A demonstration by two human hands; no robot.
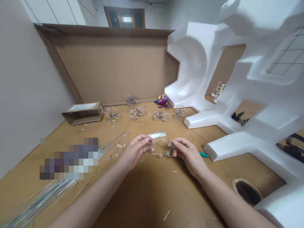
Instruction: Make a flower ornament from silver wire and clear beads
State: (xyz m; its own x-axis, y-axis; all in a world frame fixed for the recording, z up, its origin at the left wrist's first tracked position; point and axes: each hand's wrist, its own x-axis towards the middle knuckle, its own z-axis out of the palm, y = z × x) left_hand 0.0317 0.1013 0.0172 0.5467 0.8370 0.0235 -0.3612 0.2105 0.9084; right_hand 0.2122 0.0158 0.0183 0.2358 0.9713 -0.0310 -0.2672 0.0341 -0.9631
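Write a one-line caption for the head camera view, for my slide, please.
Head view: left hand and right hand hold a beaded wire beside teal-handled pliers, with beaded wire clusters beyond.

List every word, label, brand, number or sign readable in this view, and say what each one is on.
No text is readable. The white label on the cardboard box is too small and blurred to read. The pixelated patch hides whatever lies beneath it.
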